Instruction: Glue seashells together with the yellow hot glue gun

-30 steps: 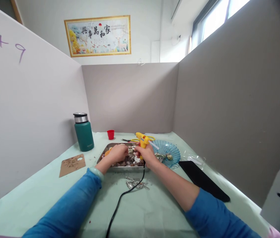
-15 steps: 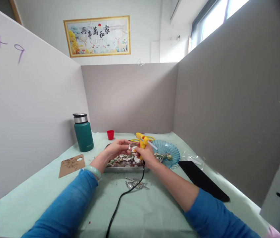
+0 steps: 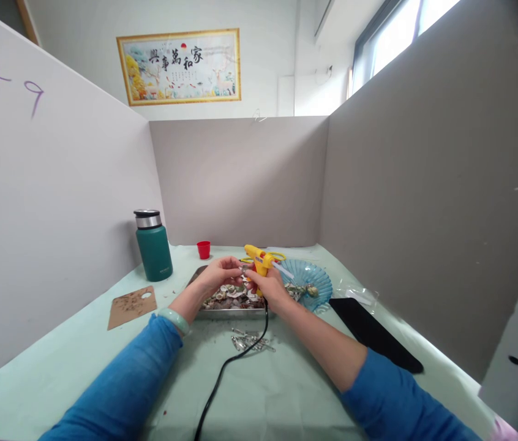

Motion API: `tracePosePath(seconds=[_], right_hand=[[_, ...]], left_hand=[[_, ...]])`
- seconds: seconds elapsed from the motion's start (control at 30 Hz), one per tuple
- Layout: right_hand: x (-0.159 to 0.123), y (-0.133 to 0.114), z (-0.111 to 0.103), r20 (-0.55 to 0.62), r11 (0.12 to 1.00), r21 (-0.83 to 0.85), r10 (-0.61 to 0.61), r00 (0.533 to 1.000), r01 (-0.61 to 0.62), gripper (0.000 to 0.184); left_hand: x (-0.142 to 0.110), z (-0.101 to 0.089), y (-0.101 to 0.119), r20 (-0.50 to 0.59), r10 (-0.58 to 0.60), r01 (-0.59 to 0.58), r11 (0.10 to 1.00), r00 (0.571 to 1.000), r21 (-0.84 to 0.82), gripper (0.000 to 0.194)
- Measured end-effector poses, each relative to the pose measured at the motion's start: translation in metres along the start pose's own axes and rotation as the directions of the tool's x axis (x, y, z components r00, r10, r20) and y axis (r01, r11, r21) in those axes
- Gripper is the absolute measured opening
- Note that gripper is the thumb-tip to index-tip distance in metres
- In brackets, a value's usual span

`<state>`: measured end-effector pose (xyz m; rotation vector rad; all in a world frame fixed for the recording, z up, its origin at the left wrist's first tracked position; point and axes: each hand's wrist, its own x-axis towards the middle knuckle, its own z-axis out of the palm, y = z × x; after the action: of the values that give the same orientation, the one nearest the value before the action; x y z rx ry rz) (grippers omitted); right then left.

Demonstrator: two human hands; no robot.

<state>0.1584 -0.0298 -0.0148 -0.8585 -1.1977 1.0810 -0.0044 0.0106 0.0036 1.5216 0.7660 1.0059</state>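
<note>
My right hand (image 3: 270,286) is wrapped around the grip of a yellow hot glue gun (image 3: 261,257), with a clear glue stick out of its back and its nozzle to the left. Between the fingertips of my left hand (image 3: 219,274) is a small silvery metal piece (image 3: 243,268), too small to make out fully. The right thumb reaches over to that piece, and the fingertips of both hands meet there. Below them lies a metal tray (image 3: 231,313) of shells and small dried bits. A pile of silvery metal clips or pins (image 3: 252,341) lies in front of the tray.
A blue fluted plate (image 3: 323,272) with dried pieces stands right of the tray, near a black flat strip (image 3: 373,334). The gun's black cord (image 3: 222,370) runs toward me. On the left are a green flask (image 3: 153,251), brown card (image 3: 131,306) and red cup (image 3: 203,250).
The glue gun has shifted slightly left, and my right thumb has come over to the small metal piece. My left hand has turned that piece, which now shows less.
</note>
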Motion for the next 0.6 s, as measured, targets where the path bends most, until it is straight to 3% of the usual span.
tracePosePath(seconds=[0.23,0.33,0.4,0.47,0.53,0.6], right_hand=[[0.001,0.001,0.0,-0.022,0.997,0.074,0.007,1.0,-0.005,0.033],[0.003,0.003,0.0,-0.068,0.998,0.069,0.014,0.998,-0.009,0.031],[0.005,0.005,0.0,-0.099,0.999,0.047,0.013,0.995,-0.009,0.029],[0.005,0.006,0.0,-0.11,1.0,0.024,0.016,0.994,-0.013,0.028],[0.005,0.007,0.0,-0.111,1.0,0.011,0.021,0.994,-0.02,0.028],[0.005,0.007,0.0,-0.114,1.0,0.006,0.024,0.993,-0.023,0.028]], left_hand=[[-0.006,0.005,0.006,0.076,-0.051,0.043,0.994,0.996,0.105,0.039],[-0.005,-0.002,0.008,0.089,-0.078,0.051,0.959,0.993,0.279,0.04],[-0.003,-0.008,0.008,0.068,-0.085,0.036,0.847,0.994,0.53,0.028],[-0.002,-0.011,0.008,0.082,-0.104,0.002,0.632,0.991,0.775,0.015],[-0.003,-0.01,0.008,0.094,-0.144,-0.024,0.426,0.985,0.904,0.009],[-0.006,-0.004,0.01,0.069,-0.16,-0.021,0.283,0.985,0.959,0.009]])
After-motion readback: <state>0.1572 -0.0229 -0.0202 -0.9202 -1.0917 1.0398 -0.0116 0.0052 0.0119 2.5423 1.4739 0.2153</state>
